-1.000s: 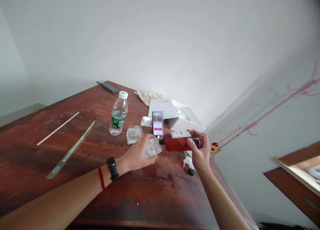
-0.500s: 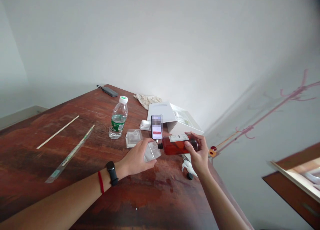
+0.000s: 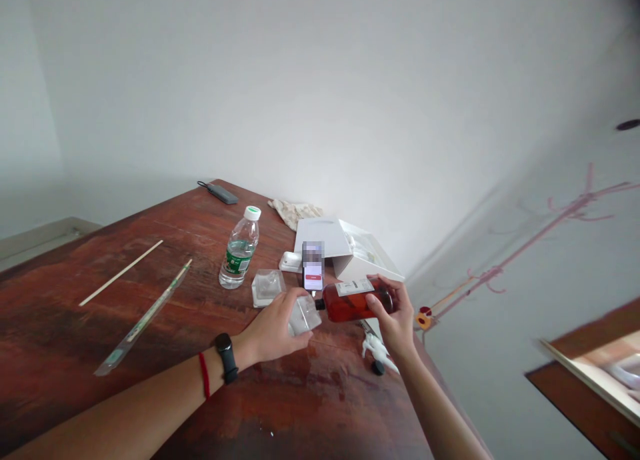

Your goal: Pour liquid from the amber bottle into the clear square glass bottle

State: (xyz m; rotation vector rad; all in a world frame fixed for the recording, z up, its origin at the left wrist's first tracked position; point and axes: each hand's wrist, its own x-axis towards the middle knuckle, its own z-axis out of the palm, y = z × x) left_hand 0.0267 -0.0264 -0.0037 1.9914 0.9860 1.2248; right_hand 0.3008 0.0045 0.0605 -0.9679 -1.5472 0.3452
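Observation:
My left hand (image 3: 280, 323) is closed around a clear, squarish plastic container (image 3: 304, 315), tilted toward the right. In my right hand (image 3: 395, 310) lies a reddish-brown bottle (image 3: 353, 301) with a pale label, held nearly level. Its dark neck points left and meets the container's mouth; I cannot tell whether liquid is flowing. A second clear plastic piece (image 3: 268, 287) rests on the table just beyond my left hand. Below my right hand are a small black cap (image 3: 377, 367) and a white object that looks like a spray trigger (image 3: 374, 345).
A water bottle (image 3: 241, 250) stands upright on the wooden table (image 3: 200, 413). Left of it lie a thin stick (image 3: 121, 273) and wrapped chopsticks (image 3: 145, 319). Behind my hands are a phone (image 3: 313, 267), an open white box (image 3: 367, 253) and a cloth (image 3: 293, 212). A pink rack (image 3: 540, 232) stands right.
The view has shifted slightly, so the table sits a little lower. Both hands keep hold of the container and bottle in almost the same pose.

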